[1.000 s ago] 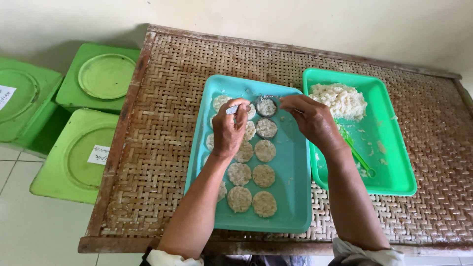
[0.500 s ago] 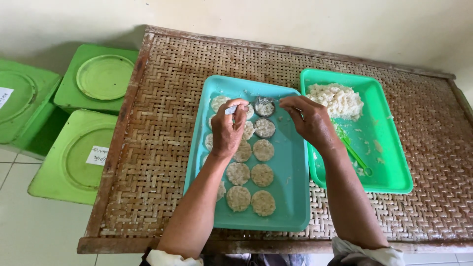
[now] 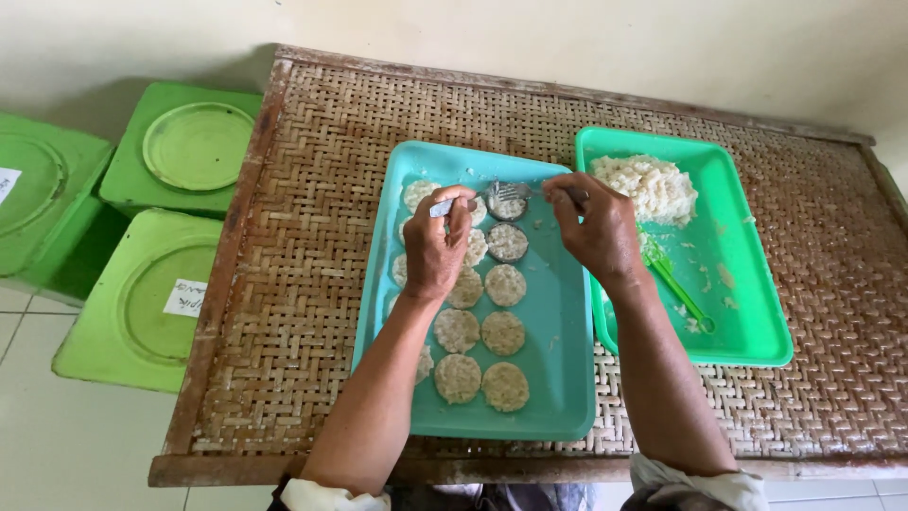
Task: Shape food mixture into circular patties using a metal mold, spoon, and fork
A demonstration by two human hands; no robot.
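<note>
Head view, left to right: three green lidded boxes (image 3: 194,147) stand on the pale tile floor at the left edge, just beside a woven rattan table (image 3: 303,284) set against a cream wall. On it, at centre frame, lies a teal tray (image 3: 558,360) with two columns of flat round rice patties (image 3: 504,333). The left hand (image 3: 437,248) pinches a small metal tool at the tray's upper end; the right hand (image 3: 594,227) is closed on a fork (image 3: 515,192) pressing into a round metal mould (image 3: 507,203). Right of centre, a green tray (image 3: 747,312) holds a heap of rice mix (image 3: 648,185) and a green spoon (image 3: 676,289). Judging from this, a hard press could crumble the patty or nudge its neighbours, which sit close together
</note>
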